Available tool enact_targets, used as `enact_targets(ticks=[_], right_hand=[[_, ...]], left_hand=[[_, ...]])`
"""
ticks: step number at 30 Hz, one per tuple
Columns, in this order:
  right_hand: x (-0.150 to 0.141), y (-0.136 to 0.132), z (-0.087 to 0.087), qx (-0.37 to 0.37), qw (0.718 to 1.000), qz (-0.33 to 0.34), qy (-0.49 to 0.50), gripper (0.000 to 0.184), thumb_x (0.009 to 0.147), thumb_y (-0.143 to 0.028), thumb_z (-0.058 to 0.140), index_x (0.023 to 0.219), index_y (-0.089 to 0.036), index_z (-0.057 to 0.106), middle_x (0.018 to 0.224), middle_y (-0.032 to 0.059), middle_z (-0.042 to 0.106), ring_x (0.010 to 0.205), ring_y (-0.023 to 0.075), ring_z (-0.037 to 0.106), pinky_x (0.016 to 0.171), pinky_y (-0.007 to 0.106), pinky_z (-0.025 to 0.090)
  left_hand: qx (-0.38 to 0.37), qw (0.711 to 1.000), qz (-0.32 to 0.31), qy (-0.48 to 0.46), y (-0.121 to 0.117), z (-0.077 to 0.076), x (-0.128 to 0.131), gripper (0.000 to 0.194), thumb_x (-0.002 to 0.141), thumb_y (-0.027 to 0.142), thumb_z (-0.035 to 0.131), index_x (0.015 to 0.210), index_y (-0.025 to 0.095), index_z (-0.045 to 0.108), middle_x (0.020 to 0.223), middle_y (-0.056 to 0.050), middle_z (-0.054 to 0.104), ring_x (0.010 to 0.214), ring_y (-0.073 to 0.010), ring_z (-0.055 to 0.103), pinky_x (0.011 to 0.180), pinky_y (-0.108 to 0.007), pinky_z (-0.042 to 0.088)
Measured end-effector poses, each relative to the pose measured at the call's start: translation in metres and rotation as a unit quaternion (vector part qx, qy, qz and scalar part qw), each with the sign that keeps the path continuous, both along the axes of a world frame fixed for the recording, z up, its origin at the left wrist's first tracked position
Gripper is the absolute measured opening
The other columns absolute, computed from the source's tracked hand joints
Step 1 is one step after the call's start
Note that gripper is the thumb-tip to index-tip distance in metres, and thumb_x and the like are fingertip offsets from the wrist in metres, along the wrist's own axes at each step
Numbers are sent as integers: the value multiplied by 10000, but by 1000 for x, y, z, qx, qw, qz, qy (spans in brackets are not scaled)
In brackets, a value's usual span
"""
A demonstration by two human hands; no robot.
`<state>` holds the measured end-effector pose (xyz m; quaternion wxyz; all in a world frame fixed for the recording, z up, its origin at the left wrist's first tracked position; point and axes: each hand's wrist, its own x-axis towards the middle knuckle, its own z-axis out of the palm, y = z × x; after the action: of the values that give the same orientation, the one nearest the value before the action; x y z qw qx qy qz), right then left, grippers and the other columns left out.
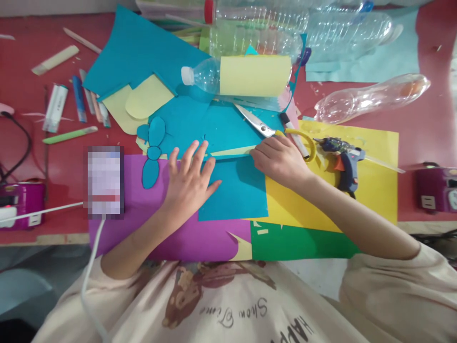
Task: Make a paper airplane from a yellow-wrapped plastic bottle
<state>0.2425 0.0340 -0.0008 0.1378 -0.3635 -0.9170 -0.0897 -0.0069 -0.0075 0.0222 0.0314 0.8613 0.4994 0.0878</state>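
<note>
My left hand (pixel 189 176) lies with fingers spread over the purple sheet (pixel 150 233) and the left edge of a blue paper piece (pixel 235 190). Closed fingers of my right hand (pixel 280 159) pinch the right end of a narrow pale yellow paper strip (pixel 232 152) along the blue piece's top edge; its fingertips are partly hidden. Beside that hand are yellow-handled scissors (pixel 259 124), blades apart, and a dark-capped marker (pixel 296 138). Blue cut-out ovals (pixel 150 173) lie left of my left hand.
A glue gun (pixel 349 169) rests on the yellow sheet (pixel 378 200). Plastic bottles lie at the back, one with a yellow paper wrap (pixel 255 76). A phone (pixel 105 181) with a white cable (pixel 93 257) is at left, below scattered cutters and markers. Purple power boxes (pixel 437 188) flank the table.
</note>
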Motion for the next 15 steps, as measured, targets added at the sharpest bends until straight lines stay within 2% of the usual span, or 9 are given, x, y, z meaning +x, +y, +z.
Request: enact_targets(ticks=[3,6,7,9,11,12,15], right_hand=[[-5,-4,10,-4,998,-1,56,270,993,-171,421,875,-216,660,828,55,693,810,186,580,720,333,420],[-4,-12,24,-40,991,-42,119,243,986,-196,432,1105,-248,636,1053,77,702,993,224,620,848,390,471],[0,-15,28,-56,987,-73,136,268,985,-213,432,1184,-251,607,1129,92,684,1061,246,613,899,425,474],[12,-19,33,-89,975,-140,148,318,984,-250,424,1273,-238,557,1202,125,649,1133,287,592,959,488,468],[26,-22,33,-119,965,-199,124,325,983,-278,411,1264,-216,561,1173,148,649,1114,313,597,953,516,478],[31,-23,32,-131,960,-224,103,327,976,-286,415,1255,-206,566,1152,157,653,1098,324,602,937,523,488],[40,-26,23,-171,949,-263,37,376,930,-271,458,1284,-181,549,1156,174,656,1097,349,606,904,530,508]], left_hand=[[-34,999,-11,-1,13,6,11,441,968,319,499,1366,130,515,1277,-197,647,1201,-320,601,981,-471,475],[-97,995,-8,-6,28,8,10,326,985,278,418,1197,150,629,1039,-140,725,1024,-289,671,832,-378,522],[-112,993,12,-25,34,7,6,310,981,272,410,1132,163,658,1022,-129,727,1012,-287,674,806,-363,526],[-134,981,82,-109,47,0,-9,320,974,335,428,1122,181,665,958,-101,732,923,-266,691,779,-347,532],[-139,952,163,-220,59,-12,-25,359,962,439,439,1095,202,673,882,-69,728,855,-245,694,796,-352,548],[-126,931,200,-279,65,-20,-32,365,938,488,469,1049,213,681,903,-64,728,883,-246,692,836,-363,555],[-130,849,253,-445,76,-41,-41,403,908,557,476,1104,257,660,1165,-59,701,1167,-260,633,1036,-417,509]])
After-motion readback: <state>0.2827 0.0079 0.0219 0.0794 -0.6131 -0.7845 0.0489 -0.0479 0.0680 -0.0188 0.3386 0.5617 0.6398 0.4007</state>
